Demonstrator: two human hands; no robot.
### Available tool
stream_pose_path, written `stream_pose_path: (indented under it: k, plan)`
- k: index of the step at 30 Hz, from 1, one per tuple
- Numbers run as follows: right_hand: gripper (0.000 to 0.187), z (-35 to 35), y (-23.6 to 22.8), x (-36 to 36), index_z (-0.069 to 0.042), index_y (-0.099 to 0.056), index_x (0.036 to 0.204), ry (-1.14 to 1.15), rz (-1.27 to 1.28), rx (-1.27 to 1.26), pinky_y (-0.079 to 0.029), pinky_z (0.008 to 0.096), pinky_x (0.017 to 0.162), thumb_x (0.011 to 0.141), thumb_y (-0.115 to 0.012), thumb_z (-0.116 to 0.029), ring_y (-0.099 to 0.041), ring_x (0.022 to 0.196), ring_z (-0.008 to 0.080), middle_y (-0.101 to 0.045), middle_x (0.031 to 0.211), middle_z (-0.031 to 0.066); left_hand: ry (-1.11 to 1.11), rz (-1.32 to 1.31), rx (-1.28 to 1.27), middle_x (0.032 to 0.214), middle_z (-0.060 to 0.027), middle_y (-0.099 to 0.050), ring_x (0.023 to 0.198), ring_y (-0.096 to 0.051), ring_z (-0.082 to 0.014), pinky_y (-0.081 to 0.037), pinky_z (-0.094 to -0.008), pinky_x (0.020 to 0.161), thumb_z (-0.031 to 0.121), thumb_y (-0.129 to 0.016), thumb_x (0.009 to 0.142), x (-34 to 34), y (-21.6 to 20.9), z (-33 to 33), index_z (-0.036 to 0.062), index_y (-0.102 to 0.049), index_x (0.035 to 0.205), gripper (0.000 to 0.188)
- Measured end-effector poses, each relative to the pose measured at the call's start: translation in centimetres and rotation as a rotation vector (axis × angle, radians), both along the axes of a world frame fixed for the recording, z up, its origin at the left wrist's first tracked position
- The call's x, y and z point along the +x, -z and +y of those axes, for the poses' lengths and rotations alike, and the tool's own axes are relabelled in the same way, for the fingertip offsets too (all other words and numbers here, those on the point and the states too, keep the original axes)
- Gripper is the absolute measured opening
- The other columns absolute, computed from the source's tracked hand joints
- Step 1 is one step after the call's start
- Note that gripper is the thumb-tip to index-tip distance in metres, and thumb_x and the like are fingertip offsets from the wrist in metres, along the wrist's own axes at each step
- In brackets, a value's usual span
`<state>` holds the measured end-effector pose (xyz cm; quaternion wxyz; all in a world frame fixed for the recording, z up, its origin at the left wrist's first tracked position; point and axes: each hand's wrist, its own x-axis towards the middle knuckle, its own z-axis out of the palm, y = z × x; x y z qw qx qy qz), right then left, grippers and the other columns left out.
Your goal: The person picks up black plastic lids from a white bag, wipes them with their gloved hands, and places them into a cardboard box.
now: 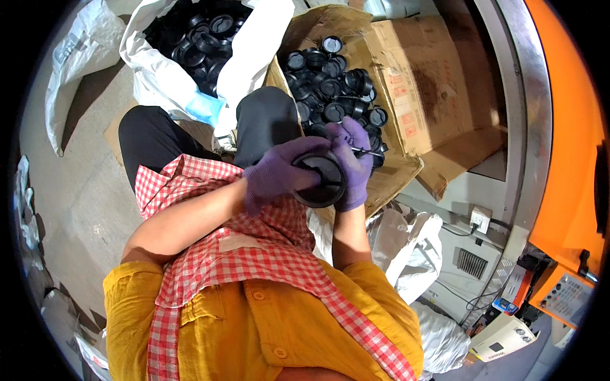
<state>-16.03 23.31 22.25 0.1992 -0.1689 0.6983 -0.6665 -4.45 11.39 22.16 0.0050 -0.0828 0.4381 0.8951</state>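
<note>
In front of my knees, my left hand (279, 171), in a purple knit glove, grips a round black plastic lid (319, 176) by its edge, the thumb lying over its face. My right hand (353, 166), gloved the same way, is closed right beside the lid's far edge. A slim dark tool with a thin metal-looking shaft (367, 152) sticks out from its fingers; its exact kind is hard to make out. Just beyond both hands, an open cardboard box (399, 166) holds a heap of similar black round parts (333, 87).
A white woven sack (152, 79) filled with more black parts stands ahead to the left. To the right are an orange-and-grey machine (562, 159), a power plug in a socket (480, 219) and cables. White plastic bags (413, 254) lie beside my right arm.
</note>
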Motion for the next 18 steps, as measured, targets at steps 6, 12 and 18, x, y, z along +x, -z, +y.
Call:
stream_pose_path:
  k: [6,12,18]
  plan:
    - [0.029,-0.2,4.4,-1.7,-0.001,-0.055,0.103,-0.006,-0.154,0.034,-0.047,0.0259,0.073,0.074,-0.055,0.003,-0.058,0.078,0.0153,-0.061,0.091,0.0093,-0.004,-0.057,-1.119,0.1,-0.0206,-0.055,0.094,-0.055,-0.0393,-0.046,-0.0451,0.086,0.012,-0.065,0.07,-1.1,-0.9,-0.6,0.0143,-0.056,0.116,0.048]
    - [0.02,-1.8,7.2,-3.3,-0.001,-0.058,0.093,0.136,0.196,0.095,-0.046,0.024,0.074,0.074,-0.053,0.004,-0.056,0.077,0.0124,-0.061,0.085,0.0056,0.061,-0.08,-1.291,0.096,-0.0169,-0.056,0.092,-0.056,-0.0376,-0.047,-0.0441,0.08,0.006,-0.062,0.067,-2.1,-2.8,-2.6,0.0146,-0.06,0.109,0.043]
    - [0.017,3.4,16.1,-10.3,-0.004,-0.062,0.09,0.091,0.568,0.448,-0.045,0.0289,0.08,0.076,-0.052,-0.003,-0.058,0.081,0.0201,-0.062,0.087,0.0078,-0.288,0.263,-1.451,0.101,-0.015,-0.058,0.09,-0.057,-0.0349,-0.048,-0.0415,0.08,0.002,-0.063,0.063,-2.4,-5.0,-6.0,0.0135,-0.06,0.11,0.048]
